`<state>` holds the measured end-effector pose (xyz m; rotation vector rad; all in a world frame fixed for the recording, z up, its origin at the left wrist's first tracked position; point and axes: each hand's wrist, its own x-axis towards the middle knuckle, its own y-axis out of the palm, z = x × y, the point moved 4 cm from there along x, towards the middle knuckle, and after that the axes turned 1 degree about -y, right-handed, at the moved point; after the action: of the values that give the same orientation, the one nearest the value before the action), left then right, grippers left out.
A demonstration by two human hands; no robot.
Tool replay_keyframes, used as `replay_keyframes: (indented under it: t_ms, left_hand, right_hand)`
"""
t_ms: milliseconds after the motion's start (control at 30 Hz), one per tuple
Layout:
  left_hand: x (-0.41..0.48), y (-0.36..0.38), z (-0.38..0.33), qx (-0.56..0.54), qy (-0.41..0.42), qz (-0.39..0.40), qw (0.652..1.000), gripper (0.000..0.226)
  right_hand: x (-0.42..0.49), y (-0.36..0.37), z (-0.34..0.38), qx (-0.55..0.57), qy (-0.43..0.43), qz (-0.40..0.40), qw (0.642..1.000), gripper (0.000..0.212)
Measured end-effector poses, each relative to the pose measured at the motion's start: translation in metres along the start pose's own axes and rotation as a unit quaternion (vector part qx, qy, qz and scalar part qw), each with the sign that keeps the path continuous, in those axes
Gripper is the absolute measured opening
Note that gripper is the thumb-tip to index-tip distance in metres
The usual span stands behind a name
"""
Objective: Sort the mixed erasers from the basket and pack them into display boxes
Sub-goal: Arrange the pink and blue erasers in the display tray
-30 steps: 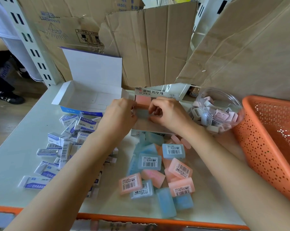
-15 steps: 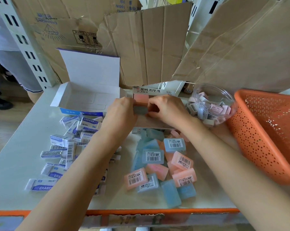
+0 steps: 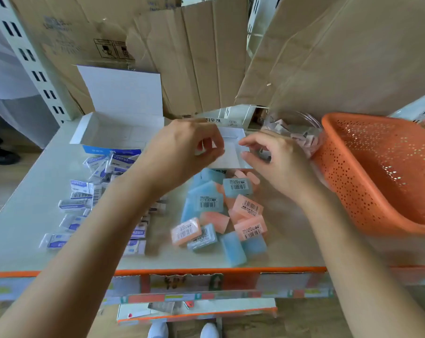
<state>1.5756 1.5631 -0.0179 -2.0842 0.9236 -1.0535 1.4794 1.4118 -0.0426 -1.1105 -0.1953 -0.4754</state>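
Observation:
A small white display box (image 3: 231,154) with Korean print stands at the middle of the table. My left hand (image 3: 187,145) hovers over its left side, and its curled fingers seem to pinch the box's left wall. My right hand (image 3: 274,157) is at the box's right rim, thumb and fingers loosely apart, holding nothing. A pile of pink and blue erasers (image 3: 231,215) with barcode labels lies just in front of the box. White-and-blue sleeved erasers (image 3: 94,191) are scattered to the left. The frame is blurred by motion.
An orange perforated basket (image 3: 389,181) stands at the right, close to my right forearm. A clear bowl (image 3: 301,137) of small erasers sits behind my right hand. A larger open white box (image 3: 116,135) stands at the back left. Cardboard sheets wall the back.
Both hands were together in the small box, pressing an eraser in. They have drawn apart to the box's two sides, and the view has pulled back.

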Motion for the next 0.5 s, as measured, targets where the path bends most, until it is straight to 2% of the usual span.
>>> replay_keyframes:
  t_ms: [100,167,267,367,500]
  left_hand:
    - [-0.027,0.008,-0.021,0.011,0.043,0.118,0.992,0.008]
    - [-0.047,0.018,-0.029,0.005,0.052,0.164,0.985,0.008]
    - [-0.069,0.032,-0.035,-0.005,0.042,0.180,0.983,0.012]
    - [-0.082,0.041,-0.038,0.042,0.033,0.169,0.984,0.023]
    - [-0.087,0.046,-0.042,0.089,0.021,0.165,0.982,0.033]
  right_hand:
    - [-0.019,-0.005,-0.001,0.008,-0.004,-0.005,1.000,0.018]
    - [-0.028,-0.006,-0.001,0.010,-0.008,0.003,1.000,0.022]
    - [-0.036,-0.007,0.000,0.014,-0.022,0.009,1.000,0.029]
    - [-0.041,-0.009,0.000,0.031,-0.039,0.012,0.999,0.035]
    - [-0.047,-0.009,-0.006,0.030,-0.049,0.023,0.998,0.021]
